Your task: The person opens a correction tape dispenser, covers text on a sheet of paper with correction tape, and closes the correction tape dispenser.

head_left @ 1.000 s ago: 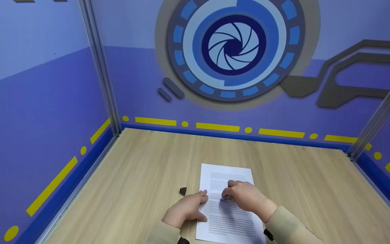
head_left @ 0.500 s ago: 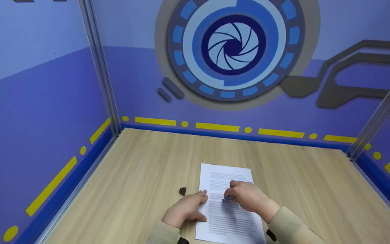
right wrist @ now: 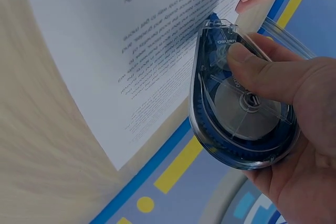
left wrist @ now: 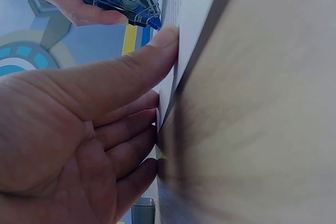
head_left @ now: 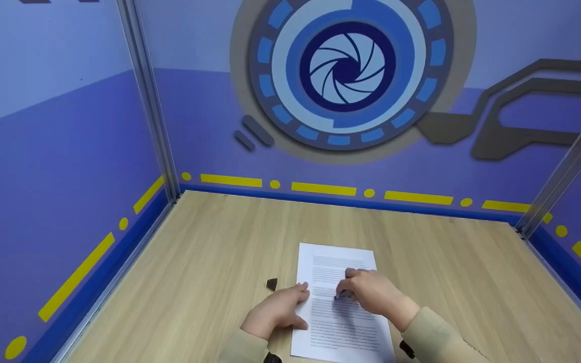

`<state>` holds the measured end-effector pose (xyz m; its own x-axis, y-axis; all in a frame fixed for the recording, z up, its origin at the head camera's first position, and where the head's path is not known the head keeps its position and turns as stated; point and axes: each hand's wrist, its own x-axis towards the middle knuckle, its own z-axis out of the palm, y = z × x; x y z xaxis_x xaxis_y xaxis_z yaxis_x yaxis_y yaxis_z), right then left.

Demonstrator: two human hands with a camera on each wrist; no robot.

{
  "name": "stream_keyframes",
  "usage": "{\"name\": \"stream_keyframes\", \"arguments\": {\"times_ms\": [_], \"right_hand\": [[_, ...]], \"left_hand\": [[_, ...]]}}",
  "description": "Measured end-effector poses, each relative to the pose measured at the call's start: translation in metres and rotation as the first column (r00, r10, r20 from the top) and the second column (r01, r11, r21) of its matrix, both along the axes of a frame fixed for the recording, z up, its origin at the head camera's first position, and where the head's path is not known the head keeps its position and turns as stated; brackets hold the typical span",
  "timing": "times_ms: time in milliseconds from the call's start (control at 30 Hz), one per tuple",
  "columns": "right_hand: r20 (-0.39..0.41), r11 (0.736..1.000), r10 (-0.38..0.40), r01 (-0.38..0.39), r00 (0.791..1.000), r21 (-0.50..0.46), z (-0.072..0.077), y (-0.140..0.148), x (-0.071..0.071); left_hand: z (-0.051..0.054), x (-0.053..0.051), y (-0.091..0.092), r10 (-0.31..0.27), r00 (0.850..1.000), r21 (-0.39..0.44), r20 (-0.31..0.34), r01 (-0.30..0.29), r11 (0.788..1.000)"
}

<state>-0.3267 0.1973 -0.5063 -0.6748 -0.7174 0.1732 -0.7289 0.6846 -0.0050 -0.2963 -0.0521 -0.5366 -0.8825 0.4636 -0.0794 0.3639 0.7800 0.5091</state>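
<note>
Blue-purple walls (head_left: pixel 194 111), metal posts (head_left: pixel 148 101), wood-grain tabletop (head_left: pixel 210 252).

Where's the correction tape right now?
In the right wrist view, the correction tape sits right of centre, held by the right hand, its tip over the printed sheet.

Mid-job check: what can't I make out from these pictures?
Tape dispenser: in the head view, mostly hidden by the right hand.
Printed text on the paper: too small to read in the head view.
The paper's near right corner: cut off by the head view's bottom edge.
Small dark object: too small in the head view to identify.
</note>
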Motion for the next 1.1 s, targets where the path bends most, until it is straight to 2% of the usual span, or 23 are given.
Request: {"name": "stream_keyframes", "arguments": {"times_ms": [433, 767, 1000, 1100], "right_hand": [[0.01, 1.0, -0.009, 0.009, 1.0, 0.006, 0.002, 0.004, 0.002], [0.024, 1.0, -0.01, 0.01, 1.0, 0.003, 0.003, 0.007, 0.002], [0.007, 1.0, 0.009, -0.009, 1.0, -0.009, 0.003, 0.011, 0.003], [0.02, 1.0, 0.004, -0.004, 1.0, -0.007, 0.003, 0.013, 0.003]], "left_hand": [[0.0, -0.001, 0.001, 0.004, 1.0, -0.005, 0.022, -0.004, 1.0], [-0.001, -0.001, 0.002, 0.005, 1.0, -0.012, 0.012, -0.004, 1.0], [0.001, 0.0, 0.001, -0.018, 1.0, -0.021, -0.02, 0.018, 1.0], [0.002, 0.001, 0.0, -0.016, 1.0, -0.012, -0.013, 0.016, 1.0]]}}
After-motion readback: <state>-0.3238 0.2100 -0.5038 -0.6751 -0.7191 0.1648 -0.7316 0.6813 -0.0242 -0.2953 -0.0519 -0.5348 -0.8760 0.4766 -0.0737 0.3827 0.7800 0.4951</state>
